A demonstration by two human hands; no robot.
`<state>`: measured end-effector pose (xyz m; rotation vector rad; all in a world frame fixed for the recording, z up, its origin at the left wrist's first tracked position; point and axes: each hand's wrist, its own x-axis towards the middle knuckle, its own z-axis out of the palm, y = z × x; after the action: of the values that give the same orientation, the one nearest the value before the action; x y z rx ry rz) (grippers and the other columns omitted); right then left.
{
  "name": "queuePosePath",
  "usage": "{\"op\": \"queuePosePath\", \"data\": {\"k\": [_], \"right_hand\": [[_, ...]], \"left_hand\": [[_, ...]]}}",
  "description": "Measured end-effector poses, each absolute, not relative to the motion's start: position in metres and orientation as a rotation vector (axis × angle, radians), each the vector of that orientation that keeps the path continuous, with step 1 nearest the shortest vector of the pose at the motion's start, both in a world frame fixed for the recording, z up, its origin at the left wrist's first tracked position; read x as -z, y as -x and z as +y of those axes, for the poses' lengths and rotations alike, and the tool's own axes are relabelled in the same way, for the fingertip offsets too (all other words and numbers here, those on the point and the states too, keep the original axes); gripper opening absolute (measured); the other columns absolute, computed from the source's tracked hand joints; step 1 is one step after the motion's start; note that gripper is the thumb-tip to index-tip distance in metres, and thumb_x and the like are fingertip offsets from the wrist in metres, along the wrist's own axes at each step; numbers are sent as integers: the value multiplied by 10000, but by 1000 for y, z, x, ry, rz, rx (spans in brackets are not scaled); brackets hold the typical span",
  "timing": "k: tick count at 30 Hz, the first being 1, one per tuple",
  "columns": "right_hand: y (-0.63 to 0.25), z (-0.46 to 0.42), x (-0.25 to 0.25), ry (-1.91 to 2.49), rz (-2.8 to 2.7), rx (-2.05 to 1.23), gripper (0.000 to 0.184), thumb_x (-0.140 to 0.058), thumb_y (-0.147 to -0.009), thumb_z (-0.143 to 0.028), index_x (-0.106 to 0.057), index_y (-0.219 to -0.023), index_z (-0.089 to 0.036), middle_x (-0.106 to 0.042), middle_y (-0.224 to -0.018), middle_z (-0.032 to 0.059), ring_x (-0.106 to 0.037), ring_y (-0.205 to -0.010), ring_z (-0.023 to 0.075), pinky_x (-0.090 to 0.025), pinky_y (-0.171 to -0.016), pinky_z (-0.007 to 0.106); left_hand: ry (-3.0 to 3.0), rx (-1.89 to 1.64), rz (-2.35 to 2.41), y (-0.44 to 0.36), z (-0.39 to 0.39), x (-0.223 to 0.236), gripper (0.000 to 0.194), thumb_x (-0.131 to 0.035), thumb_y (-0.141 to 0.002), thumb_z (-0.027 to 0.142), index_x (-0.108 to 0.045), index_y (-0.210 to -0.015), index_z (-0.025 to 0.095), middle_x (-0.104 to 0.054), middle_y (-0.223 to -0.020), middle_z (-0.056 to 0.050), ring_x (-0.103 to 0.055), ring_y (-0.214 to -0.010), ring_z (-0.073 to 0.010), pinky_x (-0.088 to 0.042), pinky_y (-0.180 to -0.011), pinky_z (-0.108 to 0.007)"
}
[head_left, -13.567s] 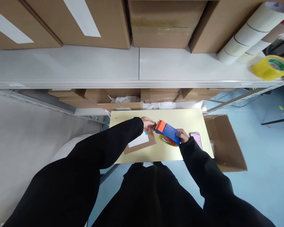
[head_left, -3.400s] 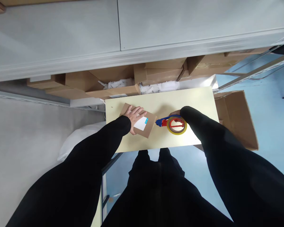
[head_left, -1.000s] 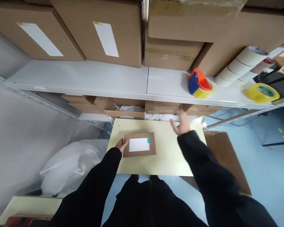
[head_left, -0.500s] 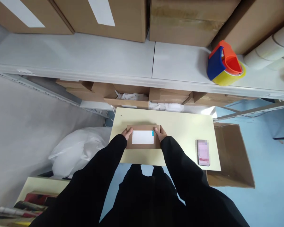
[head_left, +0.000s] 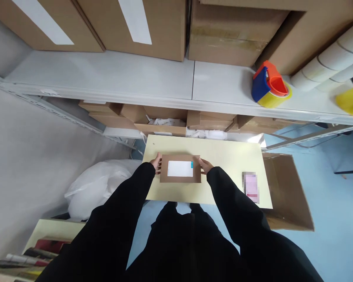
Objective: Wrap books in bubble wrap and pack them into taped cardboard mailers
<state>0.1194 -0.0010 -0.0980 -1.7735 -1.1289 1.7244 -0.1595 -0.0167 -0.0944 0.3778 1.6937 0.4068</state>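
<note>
A small brown cardboard box [head_left: 180,179] lies level over the pale yellow table, with a white rectangle [head_left: 180,169] on its top that has a teal patch at its upper right corner. My left hand [head_left: 157,163] is against the box's left end, thumb near the upper corner and fingers down the side. At the right end, my right hand [head_left: 205,165] holds the box in the same way, thumb at the upper edge. Whether the box's underside touches the table is hidden.
A phone [head_left: 251,187], partly blurred, lies on the table [head_left: 223,156] to the right. Beyond stands a grey shelf [head_left: 120,70] with large cartons and a tape dispenser [head_left: 270,86]. An open carton [head_left: 291,196] is on the floor at right; a white plastic bag [head_left: 94,188] is at left.
My thumbs have slid off the box's top toward its ends, and my fingers now show along its sides. The box sits slightly further right in view; the camera has shifted a little.
</note>
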Motion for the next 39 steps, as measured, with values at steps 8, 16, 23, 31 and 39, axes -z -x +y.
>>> {"op": "queuePosePath", "data": {"k": [8, 16, 23, 31, 39], "right_hand": [[-148, -33, 70, 1668, -933, -1556, 453, -551, -637, -610, -498, -863, -220, -621, -951, 72, -589, -872, 216, -489, -659, 334], [-194, -97, 77, 1490, -960, -1368, 460, -667, -566, -547, -464, -825, -225, -633, -975, 96, -593, -969, 265, -434, -882, 438], [-201, -115, 96, 1387, -957, -1576, 542, -730, -528, -426, -447, -963, -267, -471, -1247, 86, -462, -1151, 267, -436, -890, 436], [-225, -122, 99, 1447, -1033, -1695, 801, -757, -501, -316, -388, -1211, -356, -302, -1388, 91, -273, -1277, 318, -346, -915, 527], [-197, -123, 100, 1392, -973, -1628, 707, -706, -515, -289, -477, -1183, -270, -545, -1184, 86, -478, -1130, 270, -368, -938, 462]], "left_hand": [[-506, -743, 1594, 132, -45, 67, 629, -579, -537, 696, -510, -879, 172, -648, -915, -122, -636, -795, -228, -500, -635, -337], [-916, -947, 1624, 85, -95, 87, 522, -650, -548, 563, -525, -858, 162, -670, -924, -119, -625, -892, -242, -483, -793, -347], [-914, -989, 1757, 73, -107, 107, 446, -591, -649, 478, -536, -924, 130, -649, -990, -146, -600, -961, -239, -435, -896, -362], [-626, -923, 1764, 76, -128, 97, 608, -591, -710, 437, -457, -1234, 159, -470, -1290, -131, -461, -1162, -270, -431, -903, -385], [-861, -813, 1672, 80, -131, 98, 610, -574, -723, 423, -470, -1243, 121, -574, -1180, -87, -516, -1107, -245, -452, -910, -365]]}}
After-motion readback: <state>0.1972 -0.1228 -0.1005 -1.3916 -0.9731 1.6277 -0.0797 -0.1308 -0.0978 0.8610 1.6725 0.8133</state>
